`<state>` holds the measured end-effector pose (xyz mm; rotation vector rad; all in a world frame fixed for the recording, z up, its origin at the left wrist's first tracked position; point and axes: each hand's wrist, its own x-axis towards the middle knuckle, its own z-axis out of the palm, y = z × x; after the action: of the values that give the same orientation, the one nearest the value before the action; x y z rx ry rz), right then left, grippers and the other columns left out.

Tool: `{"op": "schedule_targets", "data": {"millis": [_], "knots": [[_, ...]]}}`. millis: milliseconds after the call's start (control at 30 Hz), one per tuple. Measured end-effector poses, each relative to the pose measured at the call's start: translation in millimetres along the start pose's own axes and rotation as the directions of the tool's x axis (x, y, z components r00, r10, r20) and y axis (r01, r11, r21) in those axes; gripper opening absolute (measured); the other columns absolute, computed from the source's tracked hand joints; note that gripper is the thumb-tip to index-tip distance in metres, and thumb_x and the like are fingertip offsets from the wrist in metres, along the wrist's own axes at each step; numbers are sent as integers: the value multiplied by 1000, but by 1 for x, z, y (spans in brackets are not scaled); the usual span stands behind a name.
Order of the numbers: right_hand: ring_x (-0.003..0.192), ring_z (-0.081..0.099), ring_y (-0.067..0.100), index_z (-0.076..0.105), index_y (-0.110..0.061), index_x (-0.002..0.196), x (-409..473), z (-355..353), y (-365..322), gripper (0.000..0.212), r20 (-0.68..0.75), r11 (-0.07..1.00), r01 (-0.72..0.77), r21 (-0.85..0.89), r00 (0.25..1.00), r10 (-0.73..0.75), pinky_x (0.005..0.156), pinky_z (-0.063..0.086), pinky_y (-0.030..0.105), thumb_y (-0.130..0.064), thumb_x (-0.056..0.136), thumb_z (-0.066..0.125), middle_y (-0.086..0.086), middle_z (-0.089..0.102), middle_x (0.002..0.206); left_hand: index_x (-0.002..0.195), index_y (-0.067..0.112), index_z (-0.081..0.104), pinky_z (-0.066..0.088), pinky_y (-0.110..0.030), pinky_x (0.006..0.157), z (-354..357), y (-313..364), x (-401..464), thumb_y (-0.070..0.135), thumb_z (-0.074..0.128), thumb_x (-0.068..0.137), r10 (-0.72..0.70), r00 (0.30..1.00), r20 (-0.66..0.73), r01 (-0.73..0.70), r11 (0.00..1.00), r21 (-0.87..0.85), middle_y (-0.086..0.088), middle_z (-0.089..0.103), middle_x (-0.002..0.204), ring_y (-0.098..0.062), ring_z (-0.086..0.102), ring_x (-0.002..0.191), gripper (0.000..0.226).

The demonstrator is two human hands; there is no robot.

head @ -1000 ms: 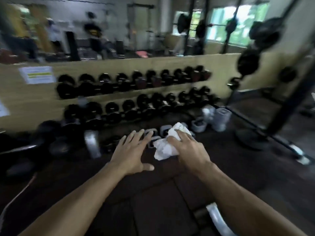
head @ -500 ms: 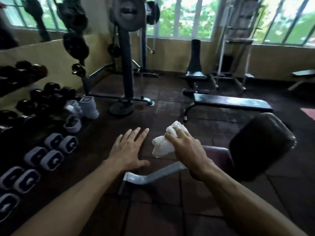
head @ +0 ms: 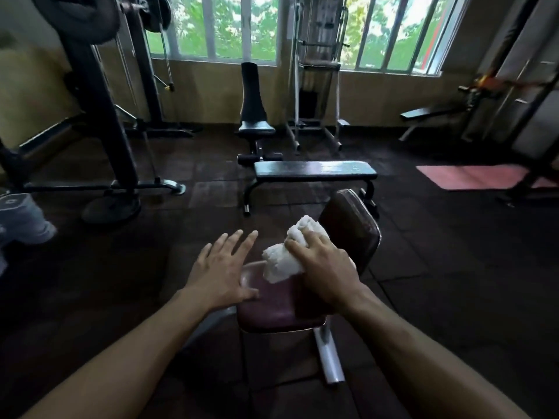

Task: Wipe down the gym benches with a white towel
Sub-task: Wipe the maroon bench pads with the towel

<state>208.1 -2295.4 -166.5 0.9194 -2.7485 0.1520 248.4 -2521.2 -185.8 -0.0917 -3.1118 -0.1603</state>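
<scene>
Over the maroon bench seat (head: 272,306), right hand (head: 325,267) grips towel (head: 282,261); left hand (head: 222,272) spread.

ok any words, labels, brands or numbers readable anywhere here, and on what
None can be read.
White kettlebell at the left edge: a dark square mark on its face, too blurred to read.
Flat black bench: only glare on the pad, no lettering.
Maroon seat pad and white towel held by the right hand: no print visible.
</scene>
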Motion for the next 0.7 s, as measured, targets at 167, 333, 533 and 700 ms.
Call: {"op": "schedule_targets", "data": {"millis": [167,333,533,700], "knots": [[107,65,36,61,-26,125,21,17,49,44,-3,1000,-15,5,1000,15,52,47,40,-24,84,76,14,57,137,153,40,-20,6,-44,123,10,13,46,81,62,69,-6,998,63,5,1000,12,3,-6,167,-22,-3,154,125],[118,60,40,59,-23,128,54,49,81,40,63,999,-26,-20,998,27,59,51,44,-23,89,69,16,54,140,153,42,-19,7,-45,123,32,10,101,83,63,67,14,995,101,-10,999,-38,3,-6,167,-23,-3,154,126],[113,60,41,58,-21,121,106,71,134,31,139,982,-79,-170,985,104,72,57,51,-19,91,64,17,51,142,154,39,-19,7,-46,123,60,3,183,82,62,68,73,991,114,-60,992,-112,0,-6,167,-24,-3,154,126],[126,50,39,55,-22,127,164,67,170,29,273,934,-84,-347,944,187,90,48,57,-22,98,57,13,42,149,154,40,-18,6,-45,123,79,2,247,82,63,67,129,981,148,-99,977,-190,-1,-6,167,-24,-4,154,126]]}}
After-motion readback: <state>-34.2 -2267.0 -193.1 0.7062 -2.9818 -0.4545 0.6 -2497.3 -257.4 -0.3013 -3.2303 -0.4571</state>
